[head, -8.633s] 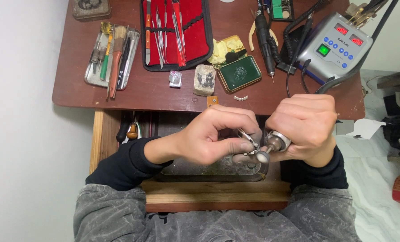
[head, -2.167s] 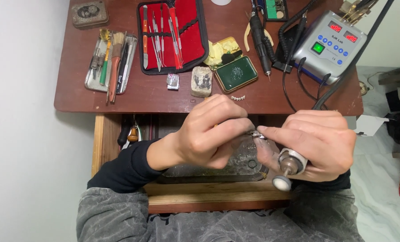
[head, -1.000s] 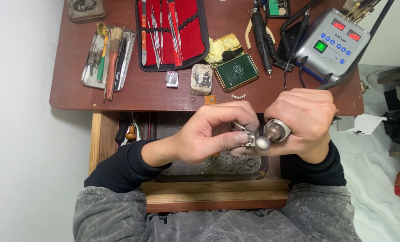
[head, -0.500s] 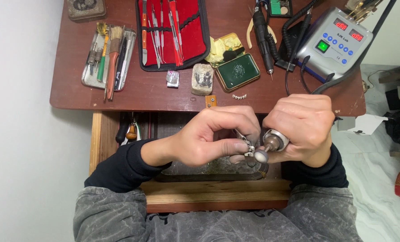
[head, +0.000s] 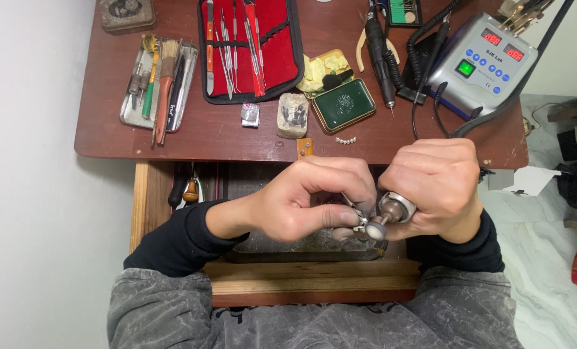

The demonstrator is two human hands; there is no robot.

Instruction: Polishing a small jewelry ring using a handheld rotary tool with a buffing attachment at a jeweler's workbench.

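Note:
My left hand pinches a small silver metal piece between thumb and fingers, over an open wooden drawer. My right hand grips a rotary handpiece whose round white polishing tip touches the metal piece. Both hands meet just below the front edge of the brown desk. Most of the metal piece is hidden by my fingers.
On the desk lie a red tool roll with several steel instruments, a metal tray of brushes, a green tin, a second handpiece, a grey control box with red displays, and a small stone block.
The hands drew apart and the handpiece dropped low right, then came back; now the tip is again against the piece, shifted slightly downward since half a second ago.

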